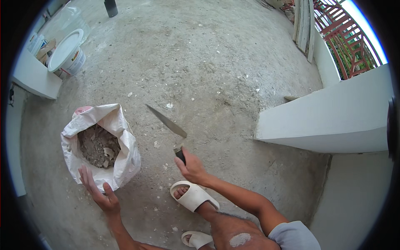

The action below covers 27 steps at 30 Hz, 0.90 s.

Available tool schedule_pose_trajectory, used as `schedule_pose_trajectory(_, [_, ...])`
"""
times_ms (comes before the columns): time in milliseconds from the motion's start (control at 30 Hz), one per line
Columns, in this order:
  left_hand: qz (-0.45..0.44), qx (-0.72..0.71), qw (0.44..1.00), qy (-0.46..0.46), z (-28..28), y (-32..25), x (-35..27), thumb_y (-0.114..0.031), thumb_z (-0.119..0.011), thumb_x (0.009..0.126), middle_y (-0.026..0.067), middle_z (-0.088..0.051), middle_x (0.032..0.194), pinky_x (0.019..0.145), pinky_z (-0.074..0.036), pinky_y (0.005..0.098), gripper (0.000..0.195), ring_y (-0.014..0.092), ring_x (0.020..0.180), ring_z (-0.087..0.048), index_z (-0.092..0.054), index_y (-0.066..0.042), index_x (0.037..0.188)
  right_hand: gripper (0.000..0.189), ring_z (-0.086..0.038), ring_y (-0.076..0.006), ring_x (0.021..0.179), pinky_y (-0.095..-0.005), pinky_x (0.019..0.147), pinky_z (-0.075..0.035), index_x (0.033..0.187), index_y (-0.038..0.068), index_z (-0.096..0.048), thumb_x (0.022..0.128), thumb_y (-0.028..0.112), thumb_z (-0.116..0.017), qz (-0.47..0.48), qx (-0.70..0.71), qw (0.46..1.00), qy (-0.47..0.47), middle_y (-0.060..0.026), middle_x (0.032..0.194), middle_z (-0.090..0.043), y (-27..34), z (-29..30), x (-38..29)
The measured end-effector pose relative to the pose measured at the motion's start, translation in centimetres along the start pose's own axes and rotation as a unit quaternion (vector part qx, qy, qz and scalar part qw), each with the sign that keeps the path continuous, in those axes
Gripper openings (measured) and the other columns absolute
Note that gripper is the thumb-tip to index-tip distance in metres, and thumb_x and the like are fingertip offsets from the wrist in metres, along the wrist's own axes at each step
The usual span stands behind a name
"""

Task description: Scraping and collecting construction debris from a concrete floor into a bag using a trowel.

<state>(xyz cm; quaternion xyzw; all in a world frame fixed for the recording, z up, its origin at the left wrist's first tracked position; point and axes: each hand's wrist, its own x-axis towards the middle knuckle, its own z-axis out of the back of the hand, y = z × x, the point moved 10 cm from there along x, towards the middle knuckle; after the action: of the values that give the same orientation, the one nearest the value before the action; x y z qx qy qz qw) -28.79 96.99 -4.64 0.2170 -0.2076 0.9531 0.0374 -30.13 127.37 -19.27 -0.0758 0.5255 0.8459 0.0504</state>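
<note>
My right hand (191, 165) grips the dark handle of a pointed masonry trowel (168, 122), whose metal blade points up and left above the concrete floor (200, 78). At the left, a white woven sack (127, 156) stands with its mouth wide and its rim folded. Grey rubble (97, 145) with a few pale chips lies inside it. My left hand (101, 193) is at the sack's near rim, fingers apart and holding nothing; whether it touches the sack is hard to tell.
A lidded white plastic bucket (73, 61) stands at the upper left, beside a wall end (39, 73). A white wall (312, 125) juts in from the right. Wooden planks (303, 28) lean at the upper right. A dark cylindrical object (111, 8) stands at the top.
</note>
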Motion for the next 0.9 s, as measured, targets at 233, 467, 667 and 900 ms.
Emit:
schedule_pose_trajectory(233, [-0.080,-0.111,0.990,0.027,-1.5,-5.3,-3.9,-0.030,-0.047,0.101,0.0213,-0.056,0.132,0.109,-0.035,0.0598,0.039,0.042,0.128,-0.051,-0.051,0.000,0.126,0.031,-0.063,-0.0475,0.088,-0.0536,0.077,-0.048,0.104,-0.003,-0.058,0.088,0.023,-0.059,-0.079,-0.231,0.929,-0.278,-0.0296,0.094,-0.065,-12.4,19.9,8.9])
schedule_pose_trajectory(467, [-0.075,-0.249,0.954,0.151,-5.4,-8.0,-8.3,-0.010,-0.065,0.085,0.0116,-0.070,0.102,0.090,-0.054,0.0454,0.023,0.030,0.097,-0.069,-0.065,-0.004,0.107,0.028,-0.067,-0.0435,0.100,-0.0506,0.084,-0.054,0.097,-0.004,-0.066,0.088,0.021,-0.061,-0.282,-0.403,0.829,-0.267,-0.0296,0.104,-0.068,-21.3,34.7,12.6])
schedule_pose_trajectory(667, [-0.001,-0.250,0.944,0.216,-12.2,-5.8,-13.0,-0.014,-0.068,0.086,0.0138,-0.070,0.103,0.088,-0.055,0.0410,0.028,0.033,0.097,-0.068,-0.066,-0.004,0.111,0.028,-0.066,-0.0451,0.089,-0.0533,0.077,-0.052,0.110,-0.002,-0.051,0.092,0.017,-0.060,-0.135,-0.457,0.860,-0.181,-0.0264,0.096,-0.066,-18.0,21.1,10.8])
schedule_pose_trajectory(900, [0.048,-0.208,0.959,0.189,-21.3,-4.3,-9.9,-0.017,-0.065,0.086,0.0199,-0.057,0.130,0.108,-0.039,0.0457,0.043,0.037,0.126,-0.051,-0.056,0.000,0.125,0.052,-0.066,-0.0450,0.080,-0.0518,0.066,-0.054,0.132,-0.003,-0.041,0.090,0.018,-0.063,0.015,-0.422,0.906,-0.028,-0.0248,0.095,-0.062,-11.3,7.0,6.4])
